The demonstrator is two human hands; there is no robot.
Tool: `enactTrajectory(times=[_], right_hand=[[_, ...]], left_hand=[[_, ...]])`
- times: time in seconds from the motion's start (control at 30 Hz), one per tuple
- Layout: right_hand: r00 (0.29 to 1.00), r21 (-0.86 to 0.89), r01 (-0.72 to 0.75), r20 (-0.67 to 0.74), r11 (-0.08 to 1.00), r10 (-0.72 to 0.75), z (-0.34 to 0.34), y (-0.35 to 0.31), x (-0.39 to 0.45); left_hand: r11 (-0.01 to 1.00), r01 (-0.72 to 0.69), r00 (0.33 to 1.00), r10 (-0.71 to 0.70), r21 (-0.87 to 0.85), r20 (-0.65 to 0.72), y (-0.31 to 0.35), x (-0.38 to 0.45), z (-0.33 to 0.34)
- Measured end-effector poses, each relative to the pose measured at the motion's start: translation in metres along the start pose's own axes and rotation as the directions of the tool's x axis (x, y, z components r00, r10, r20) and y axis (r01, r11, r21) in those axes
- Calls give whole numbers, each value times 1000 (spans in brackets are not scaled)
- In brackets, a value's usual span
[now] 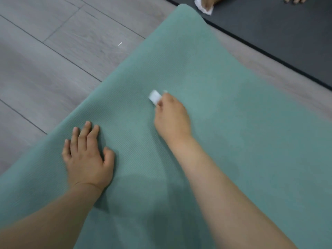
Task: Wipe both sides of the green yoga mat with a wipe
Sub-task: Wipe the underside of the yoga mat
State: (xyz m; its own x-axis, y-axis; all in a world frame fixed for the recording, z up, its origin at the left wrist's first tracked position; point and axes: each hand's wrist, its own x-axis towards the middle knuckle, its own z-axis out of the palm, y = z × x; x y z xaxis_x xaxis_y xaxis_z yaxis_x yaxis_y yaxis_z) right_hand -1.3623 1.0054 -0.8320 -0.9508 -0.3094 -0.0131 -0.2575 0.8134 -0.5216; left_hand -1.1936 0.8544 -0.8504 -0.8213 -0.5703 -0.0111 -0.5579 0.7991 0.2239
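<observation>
The green yoga mat [224, 108] lies flat on the floor and runs from the bottom of the view to a rounded corner at the top. My right hand [171, 117] is near the mat's middle and pinches a small folded white wipe [154, 97] that touches the mat. My left hand [88, 157] presses flat on the mat near its left edge, fingers spread and straight.
Grey wood-plank floor [53, 60] lies left of the mat. A dark grey mat [278, 33] lies at the upper right, where another person's hands [212, 1] hold a white cloth [204, 8].
</observation>
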Motion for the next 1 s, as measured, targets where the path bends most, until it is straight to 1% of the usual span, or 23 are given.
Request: enactTrajectory(times=[0.07,0.1,0.17,0.23,0.27,0.3,0.37,0.43,0.5,0.53,0.6,0.63,0.67,0.7,0.73,0.8,0.83,0.87,0.9,0.93,0.97,1.0], right_hand=[[980,-4,-191,-59,982,190,-28,46,-51],[954,-8,-293,-71,956,292,-44,68,-75],[889,-9,-449,-99,893,446,-75,102,-118],[829,27,-544,-139,839,542,-88,113,-132],[818,37,-551,-175,833,549,-84,112,-126],[822,39,-531,-217,846,526,-75,104,-112],[862,90,-431,-253,898,439,-48,72,-65],[935,167,-241,-226,956,275,-16,27,-3],[991,180,-65,-105,981,85,12,-24,57],[1000,146,13,-14,989,-11,22,-45,81],[978,60,147,143,987,-154,28,-72,113],[966,25,177,189,984,-179,27,-74,119],[965,3,177,198,984,-174,22,-68,118],[972,-12,163,173,986,-159,14,-55,107],[984,-23,136,116,990,-132,5,-35,89],[993,-19,61,-100,998,-62,-17,14,37],[980,-21,-29,-198,999,24,-30,43,10],[959,-22,-171,-234,985,162,-45,72,-17],[920,-36,-335,-226,942,319,-63,99,-41],[863,-61,-478,-217,876,456,-81,124,-62],[803,-79,-577,-233,813,548,-95,142,-78],[761,-84,-631,-255,771,596,-105,148,-86]], left_hand=[[1000,-1,1000,1,1,7,0,0,-1],[1000,0,1000,0,3,11,0,0,-1],[1000,2,1000,-2,8,20,0,-1,-2],[1000,6,1000,-6,6,22,1,-1,-2],[1000,8,1000,-8,6,23,2,0,-2],[1000,10,1000,-10,11,28,2,0,-3],[1000,9,999,-10,16,39,2,-1,-3],[1000,6,999,-7,15,39,1,0,-3],[1000,5,999,-5,10,39,1,0,-3],[1000,4,999,-4,9,34,1,0,-3],[1000,4,1000,-4,3,25,3,0,-3],[1000,5,1000,-5,0,23,3,0,-3],[1000,6,1000,-6,0,23,3,0,-3],[1000,5,1000,-5,0,23,3,0,-4],[1000,4,1000,-4,-1,25,3,0,-4],[1000,6,1000,-6,-3,28,2,1,-4],[1000,8,1000,-8,-4,25,2,1,-4],[1000,8,1000,-8,-2,22,2,1,-4],[1000,6,1000,-7,1,20,2,1,-3],[1000,4,1000,-4,5,20,2,1,-3],[1000,2,1000,-2,9,20,2,1,-2],[1000,1,1000,-2,12,21,1,2,-2]])
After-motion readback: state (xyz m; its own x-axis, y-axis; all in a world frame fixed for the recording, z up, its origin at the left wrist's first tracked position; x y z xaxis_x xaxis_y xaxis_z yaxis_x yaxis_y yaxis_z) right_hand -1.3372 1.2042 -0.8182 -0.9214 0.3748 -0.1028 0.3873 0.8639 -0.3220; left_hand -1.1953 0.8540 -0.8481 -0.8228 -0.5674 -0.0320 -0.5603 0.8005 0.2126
